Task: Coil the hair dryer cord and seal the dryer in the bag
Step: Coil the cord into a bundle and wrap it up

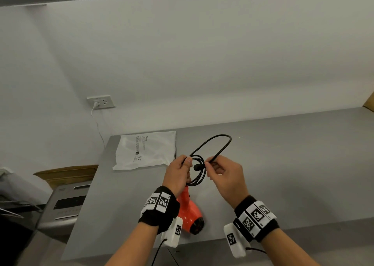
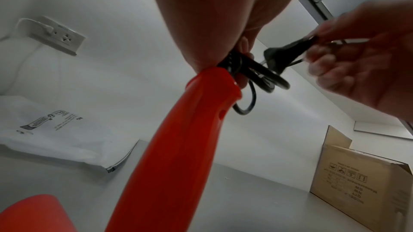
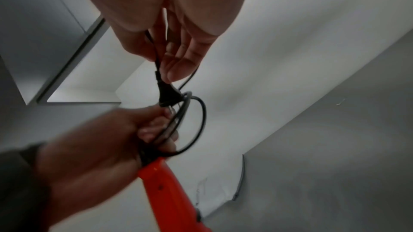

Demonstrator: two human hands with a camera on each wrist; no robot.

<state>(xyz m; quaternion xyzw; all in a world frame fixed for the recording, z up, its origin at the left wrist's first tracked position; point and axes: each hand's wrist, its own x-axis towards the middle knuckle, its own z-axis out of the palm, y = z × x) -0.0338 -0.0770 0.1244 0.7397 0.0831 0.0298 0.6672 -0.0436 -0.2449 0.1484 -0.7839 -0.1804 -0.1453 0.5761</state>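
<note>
An orange hair dryer (image 1: pixel 189 211) hangs above the grey table (image 1: pixel 283 164), its handle (image 2: pixel 178 147) up toward my left hand (image 1: pixel 178 172). That hand grips the black cord's coiled loops (image 1: pixel 197 172) at the top of the handle (image 3: pixel 165 188). My right hand (image 1: pixel 226 174) pinches the cord just behind the black plug (image 2: pixel 288 52), which points at the coil (image 3: pixel 190 124). One larger loose loop (image 1: pixel 214 142) arcs away over the table. The white plastic bag (image 1: pixel 145 150) lies flat at the table's far left corner.
A wall socket (image 1: pixel 101 102) with a white plug and wire sits left on the wall. A cardboard box (image 2: pixel 362 182) stands at the table's right end. Another box (image 1: pixel 66 174) and a grey machine (image 1: pixel 66 203) stand left of the table.
</note>
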